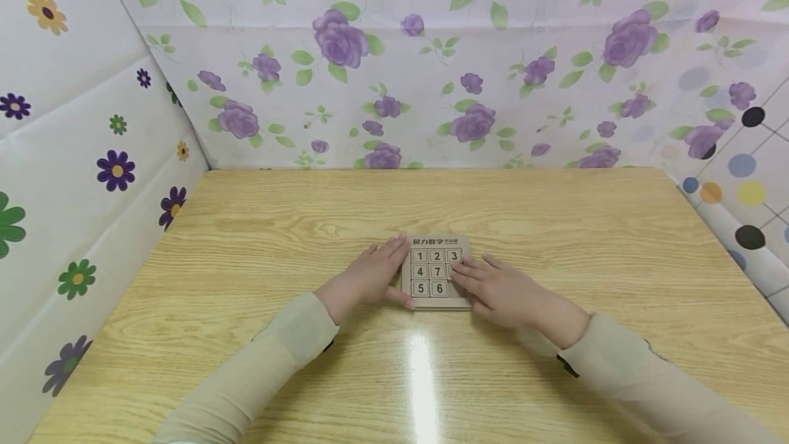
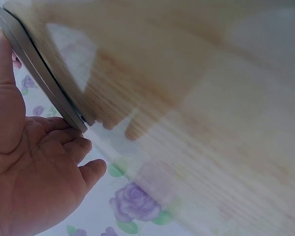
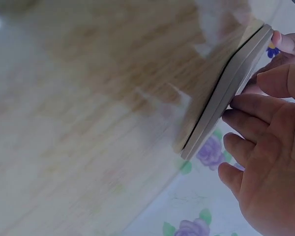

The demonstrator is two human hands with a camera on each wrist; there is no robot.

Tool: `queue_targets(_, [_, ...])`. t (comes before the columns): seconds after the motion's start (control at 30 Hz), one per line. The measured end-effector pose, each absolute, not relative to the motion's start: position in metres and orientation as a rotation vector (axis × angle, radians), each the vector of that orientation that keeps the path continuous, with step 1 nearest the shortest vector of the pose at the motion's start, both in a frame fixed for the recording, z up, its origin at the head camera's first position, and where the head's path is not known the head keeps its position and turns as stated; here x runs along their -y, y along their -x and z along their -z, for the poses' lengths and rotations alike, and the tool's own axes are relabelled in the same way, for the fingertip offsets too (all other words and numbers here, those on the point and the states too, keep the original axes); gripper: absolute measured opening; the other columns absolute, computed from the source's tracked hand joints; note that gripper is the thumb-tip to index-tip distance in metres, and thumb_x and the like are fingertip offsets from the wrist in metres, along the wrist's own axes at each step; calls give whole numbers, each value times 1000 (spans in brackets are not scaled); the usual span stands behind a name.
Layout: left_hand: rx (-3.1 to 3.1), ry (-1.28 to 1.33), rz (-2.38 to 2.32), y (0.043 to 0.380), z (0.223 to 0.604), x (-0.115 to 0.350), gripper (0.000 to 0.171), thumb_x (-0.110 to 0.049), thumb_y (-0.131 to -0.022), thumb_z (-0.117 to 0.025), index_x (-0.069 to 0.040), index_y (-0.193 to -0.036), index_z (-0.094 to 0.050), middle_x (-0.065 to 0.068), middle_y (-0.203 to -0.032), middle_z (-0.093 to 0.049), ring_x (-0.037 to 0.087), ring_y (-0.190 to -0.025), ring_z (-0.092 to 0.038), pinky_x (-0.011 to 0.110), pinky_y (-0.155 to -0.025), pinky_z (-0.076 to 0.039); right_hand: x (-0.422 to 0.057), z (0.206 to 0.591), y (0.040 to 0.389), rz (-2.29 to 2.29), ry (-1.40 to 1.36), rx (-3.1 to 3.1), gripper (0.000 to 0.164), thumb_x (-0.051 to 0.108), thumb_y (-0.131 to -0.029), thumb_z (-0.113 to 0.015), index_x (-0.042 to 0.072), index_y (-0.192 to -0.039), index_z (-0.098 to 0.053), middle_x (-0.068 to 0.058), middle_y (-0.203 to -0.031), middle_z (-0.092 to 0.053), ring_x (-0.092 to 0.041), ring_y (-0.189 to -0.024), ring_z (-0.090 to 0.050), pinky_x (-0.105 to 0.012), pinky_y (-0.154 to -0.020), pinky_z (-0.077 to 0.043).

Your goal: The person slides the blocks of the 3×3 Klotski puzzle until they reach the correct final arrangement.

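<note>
A flat sliding number puzzle [image 1: 437,299] lies on the wooden table, dark lettering along its top edge. Its tiles read 1, 2, 3, then 4, 7 and one covered by fingers, then 5 and 6 with a bare slot at the lower right. My left hand [image 1: 374,274] holds the puzzle's left side, thumb at the near corner and fingers toward the far corner. In the left wrist view that hand [image 2: 44,162] spans the board's edge. My right hand [image 1: 507,292] rests its fingertips on the covered tile; the right wrist view shows the fingers [image 3: 246,123] fairly straight.
The wood-grain table [image 1: 296,225] reaches back to a wall sheet with purple flowers [image 1: 342,40]. A flower-patterned sheet [image 1: 74,156] bounds the left side, a dotted one [image 1: 748,183] the right. Light glares on the tabletop in front of the puzzle.
</note>
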State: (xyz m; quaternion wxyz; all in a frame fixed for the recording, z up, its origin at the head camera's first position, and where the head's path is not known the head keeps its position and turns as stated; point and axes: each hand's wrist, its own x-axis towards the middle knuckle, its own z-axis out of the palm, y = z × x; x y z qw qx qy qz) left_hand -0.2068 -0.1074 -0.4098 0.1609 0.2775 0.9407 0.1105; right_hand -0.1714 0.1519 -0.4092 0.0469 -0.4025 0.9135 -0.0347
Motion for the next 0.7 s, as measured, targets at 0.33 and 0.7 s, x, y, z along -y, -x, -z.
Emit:
queue_targets(0.33, [-2690,-782,-310,208,408,109,115,-60,-71,-69,-4,-152,-11,11,-159,-6,24,-147,-10,46,-120,-13,-150,401,150,80,1255,-2746,53,17,-89,-51,-2,-138,-47,-16,-144,-46,-34,-137,-36,-54,-114,-25])
queue_targets(0.7, [-2678,-780,-323,207,408,107,114,-59,-72,-69,-3,-152,-11,12,-159,-6,25,-147,-10,47,-120,-13,-133,403,170,168,1270,-2731,53,18,-92,-49,-1,-141,-43,-15,-148,-41,-33,-139,-34,-52,-115,-25])
